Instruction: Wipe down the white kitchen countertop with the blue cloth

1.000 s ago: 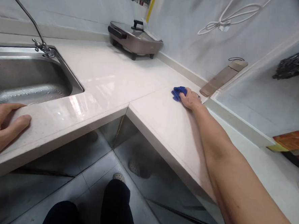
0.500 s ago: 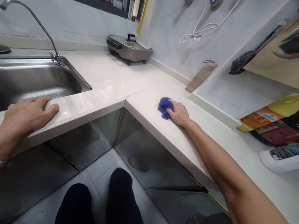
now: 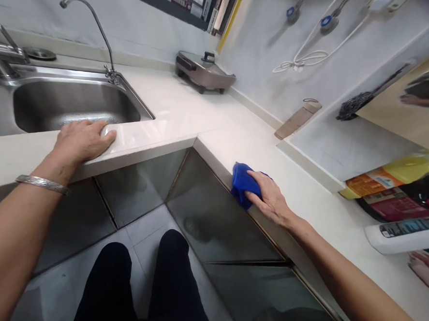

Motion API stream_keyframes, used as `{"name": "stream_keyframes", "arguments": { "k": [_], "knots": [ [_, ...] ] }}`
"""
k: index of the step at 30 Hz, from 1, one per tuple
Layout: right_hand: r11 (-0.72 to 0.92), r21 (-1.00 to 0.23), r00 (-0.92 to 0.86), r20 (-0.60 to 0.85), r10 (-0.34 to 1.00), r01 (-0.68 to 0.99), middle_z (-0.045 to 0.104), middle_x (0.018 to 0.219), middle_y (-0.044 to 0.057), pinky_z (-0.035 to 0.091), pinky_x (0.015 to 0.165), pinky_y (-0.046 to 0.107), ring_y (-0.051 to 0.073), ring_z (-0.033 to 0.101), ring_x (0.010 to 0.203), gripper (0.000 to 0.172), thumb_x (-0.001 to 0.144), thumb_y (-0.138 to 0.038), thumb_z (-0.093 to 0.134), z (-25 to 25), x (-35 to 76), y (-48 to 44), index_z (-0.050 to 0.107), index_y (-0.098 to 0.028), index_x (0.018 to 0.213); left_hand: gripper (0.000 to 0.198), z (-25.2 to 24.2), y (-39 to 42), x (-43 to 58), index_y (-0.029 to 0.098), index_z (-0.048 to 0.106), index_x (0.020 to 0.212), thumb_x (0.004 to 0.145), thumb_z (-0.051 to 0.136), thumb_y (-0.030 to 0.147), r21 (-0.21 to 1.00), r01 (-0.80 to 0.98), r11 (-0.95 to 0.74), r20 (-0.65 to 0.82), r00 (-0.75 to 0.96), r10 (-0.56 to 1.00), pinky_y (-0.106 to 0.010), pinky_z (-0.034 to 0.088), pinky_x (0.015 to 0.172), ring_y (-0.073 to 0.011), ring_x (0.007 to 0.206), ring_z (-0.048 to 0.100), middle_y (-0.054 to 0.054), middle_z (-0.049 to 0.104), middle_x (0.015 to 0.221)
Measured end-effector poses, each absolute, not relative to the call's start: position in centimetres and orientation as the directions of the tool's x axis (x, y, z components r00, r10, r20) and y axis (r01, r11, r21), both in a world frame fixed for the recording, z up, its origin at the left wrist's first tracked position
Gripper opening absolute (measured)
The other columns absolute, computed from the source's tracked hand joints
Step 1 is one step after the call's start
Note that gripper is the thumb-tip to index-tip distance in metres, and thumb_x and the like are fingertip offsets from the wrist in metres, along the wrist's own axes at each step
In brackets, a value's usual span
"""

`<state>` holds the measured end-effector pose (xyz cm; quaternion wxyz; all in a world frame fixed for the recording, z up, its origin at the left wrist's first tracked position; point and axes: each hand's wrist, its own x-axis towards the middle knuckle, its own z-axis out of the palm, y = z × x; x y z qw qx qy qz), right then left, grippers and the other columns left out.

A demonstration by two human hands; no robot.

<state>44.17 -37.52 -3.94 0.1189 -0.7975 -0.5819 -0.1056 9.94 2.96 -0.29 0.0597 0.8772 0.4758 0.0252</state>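
Observation:
My right hand is closed on a blue cloth at the front edge of the white countertop. Part of the cloth hangs over that edge, with my thumb below and fingers on top. My left hand lies flat on the counter strip in front of the steel sink, fingers spread and holding nothing. A silver bracelet is on my left wrist.
A lidded electric pan sits in the back corner. A bottle stands by the right wall. Several detergent containers, among them a white bottle, are at the right. A thin faucet rises behind the sink.
My right hand has moved the blue cloth from the counter's top to its front edge, toward me. The view has shifted left, showing more of the sink. My left hand still rests on the counter.

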Motion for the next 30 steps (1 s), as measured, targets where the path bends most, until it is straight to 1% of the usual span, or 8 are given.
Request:
{"name": "stream_keyframes", "arguments": {
  "k": [4, 8, 11, 15, 18, 23, 26, 30],
  "knots": [
    [-0.316, -0.057, 0.317, 0.319, 0.893, 0.947, 0.058, 0.147, 0.014, 0.044, 0.112, 0.061, 0.035, 0.053, 0.136, 0.060, 0.098, -0.051, 0.041, -4.2, 44.8, -36.2, 0.044, -0.026, 0.153, 0.077, -0.5, 3.0, 10.1, 0.014, 0.047, 0.153, 0.097, 0.017, 0.058, 0.099, 0.841, -0.531, 0.006, 0.534, 0.846, -0.058, 0.040, 0.112, -0.0402, 0.133, 0.052, -0.024, 0.055, 0.144],
    [-0.332, -0.078, 0.339, 0.323, 0.883, 0.940, 0.058, 0.147, 0.013, 0.042, 0.114, 0.059, 0.034, 0.052, 0.136, 0.059, 0.099, -0.049, 0.036, -4.0, 47.0, -33.4, 0.047, -0.024, 0.151, 0.078, -0.5, 3.2, 10.3, 0.014, 0.046, 0.153, 0.097, 0.017, 0.060, 0.081, 0.847, -0.525, -0.005, 0.527, 0.850, -0.058, 0.041, 0.112, -0.0422, 0.135, 0.051, -0.024, 0.055, 0.145],
    [-0.422, -0.081, 0.426, 0.307, 0.851, 0.903, 0.059, 0.147, 0.013, 0.042, 0.113, 0.061, 0.036, 0.052, 0.134, 0.059, 0.098, -0.049, 0.035, -3.8, 48.8, -30.6, 0.049, -0.023, 0.150, 0.077, -0.4, 3.2, 10.4, 0.015, 0.047, 0.153, 0.097, 0.018, 0.060, 0.072, 0.854, -0.515, -0.013, 0.517, 0.856, -0.059, 0.041, 0.112, -0.0427, 0.134, 0.052, -0.023, 0.055, 0.145],
    [-0.559, -0.090, 0.557, 0.300, 0.774, 0.825, 0.062, 0.141, 0.016, 0.041, 0.111, 0.064, 0.039, 0.053, 0.130, 0.061, 0.096, -0.051, 0.038, -3.6, 50.1, -27.4, 0.052, -0.022, 0.148, 0.079, -0.1, 3.0, 10.4, 0.015, 0.047, 0.153, 0.097, 0.018, 0.061, 0.088, 0.859, -0.505, -0.029, 0.509, 0.860, -0.058, 0.040, 0.113, -0.0421, 0.136, 0.050, -0.024, 0.054, 0.146],
    [-0.589, -0.105, 0.587, 0.328, 0.740, 0.801, 0.063, 0.139, 0.016, 0.040, 0.111, 0.066, 0.040, 0.054, 0.129, 0.061, 0.095, -0.052, 0.039, -3.7, 50.1, -26.5, 0.053, -0.023, 0.147, 0.079, 0.1, 2.9, 10.3, 0.015, 0.044, 0.155, 0.097, 0.018, 0.061, 0.092, 0.859, -0.503, -0.042, 0.508, 0.860, -0.058, 0.039, 0.115, -0.0418, 0.139, 0.049, -0.023, 0.052, 0.149],
    [-0.553, -0.093, 0.551, 0.318, 0.771, 0.828, 0.060, 0.143, 0.018, 0.040, 0.111, 0.064, 0.040, 0.052, 0.130, 0.063, 0.095, -0.051, 0.039, -3.9, 48.8, -28.1, 0.051, -0.020, 0.149, 0.079, 0.1, 3.2, 10.2, 0.015, 0.045, 0.155, 0.097, 0.019, 0.062, 0.093, 0.853, -0.514, -0.048, 0.519, 0.853, -0.057, 0.039, 0.114, -0.0418, 0.139, 0.048, -0.022, 0.052, 0.151],
    [-0.446, -0.097, 0.452, 0.326, 0.830, 0.890, 0.058, 0.146, 0.018, 0.041, 0.112, 0.063, 0.039, 0.051, 0.133, 0.062, 0.096, -0.047, 0.039, -4.0, 47.9, -30.6, 0.050, -0.018, 0.150, 0.077, -0.2, 3.5, 10.2, 0.016, 0.045, 0.155, 0.096, 0.020, 0.060, 0.077, 0.855, -0.512, -0.039, 0.516, 0.856, -0.055, 0.040, 0.114, -0.0408, 0.139, 0.049, -0.020, 0.052, 0.151],
    [-0.307, -0.116, 0.328, 0.359, 0.874, 0.945, 0.058, 0.146, 0.016, 0.042, 0.113, 0.060, 0.035, 0.052, 0.134, 0.058, 0.098, -0.045, 0.040, -4.4, 46.9, -35.5, 0.050, -0.021, 0.149, 0.077, -0.5, 3.8, 10.2, 0.016, 0.044, 0.155, 0.096, 0.020, 0.059, 0.076, 0.853, -0.517, -0.025, 0.519, 0.854, -0.055, 0.039, 0.115, -0.0401, 0.139, 0.049, -0.019, 0.052, 0.152]
  ]
}}
